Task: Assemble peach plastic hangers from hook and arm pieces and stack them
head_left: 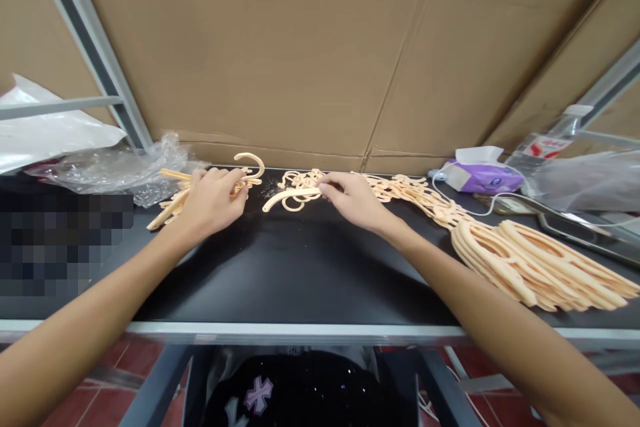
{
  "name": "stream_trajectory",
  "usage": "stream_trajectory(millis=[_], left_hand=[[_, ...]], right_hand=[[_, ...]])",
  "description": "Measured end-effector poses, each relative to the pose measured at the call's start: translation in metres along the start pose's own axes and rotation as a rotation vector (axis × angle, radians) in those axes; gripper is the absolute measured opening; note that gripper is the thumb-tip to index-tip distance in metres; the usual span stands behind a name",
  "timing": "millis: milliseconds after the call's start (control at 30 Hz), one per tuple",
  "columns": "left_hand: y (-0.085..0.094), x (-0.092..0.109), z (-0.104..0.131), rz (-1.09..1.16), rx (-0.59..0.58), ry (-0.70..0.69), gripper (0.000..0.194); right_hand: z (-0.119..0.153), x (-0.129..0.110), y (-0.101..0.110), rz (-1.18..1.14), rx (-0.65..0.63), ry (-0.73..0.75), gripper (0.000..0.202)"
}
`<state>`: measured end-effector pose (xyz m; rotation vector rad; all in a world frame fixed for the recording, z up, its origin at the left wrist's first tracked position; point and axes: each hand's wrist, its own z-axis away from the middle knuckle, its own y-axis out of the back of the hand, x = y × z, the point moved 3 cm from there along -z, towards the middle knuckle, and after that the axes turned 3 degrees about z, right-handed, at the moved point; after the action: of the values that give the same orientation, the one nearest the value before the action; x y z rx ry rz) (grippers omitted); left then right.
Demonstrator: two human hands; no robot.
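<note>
My left hand (216,199) is closed over cream plastic hanger parts at the left of the black table. A curved hook (254,161) rises beside its fingertips, and the fingers hide where the hook joins the rest. Beneath that hand lies a small heap of cream hangers (173,208). Near the middle, my right hand (353,199) pinches a curved cream hanger arm (286,196), whose free end points left. Behind and beside it, a long pile of cream hooks (415,191) runs to the right.
Stacked cream hanger bodies (540,267) lie at the right front. Beyond them are a purple tissue pack (487,177), a white cable, a phone (585,230) and a plastic bottle (555,133). Clear plastic wrap (130,170) sits at the back left. Cardboard (300,47) walls the rear.
</note>
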<state>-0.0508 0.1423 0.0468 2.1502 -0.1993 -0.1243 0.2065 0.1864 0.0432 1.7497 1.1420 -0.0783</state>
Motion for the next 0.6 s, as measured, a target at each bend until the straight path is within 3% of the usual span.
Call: stream_trajectory(millis=[167,333,467,600], left_hand=[[0.001,0.017,0.006,0.154,0.057,-0.121,0.027],[-0.005,0.039,0.016,0.267,-0.105,-0.271,0.037],[-0.011,0.05,0.022,0.317,-0.248,-0.357,0.033],[-0.012,0.053,0.022,0.366,-0.292,-0.387,0.03]], right_hand=[[-0.009,0.009,0.006,-0.239,-0.089,-0.183,0.018],[-0.007,0.014,0.014,-0.385,-0.219,-0.329,0.014],[-0.006,0.012,0.017,-0.361,-0.297,-0.335,0.014],[-0.005,0.008,0.017,-0.179,-0.336,-0.278,0.016]])
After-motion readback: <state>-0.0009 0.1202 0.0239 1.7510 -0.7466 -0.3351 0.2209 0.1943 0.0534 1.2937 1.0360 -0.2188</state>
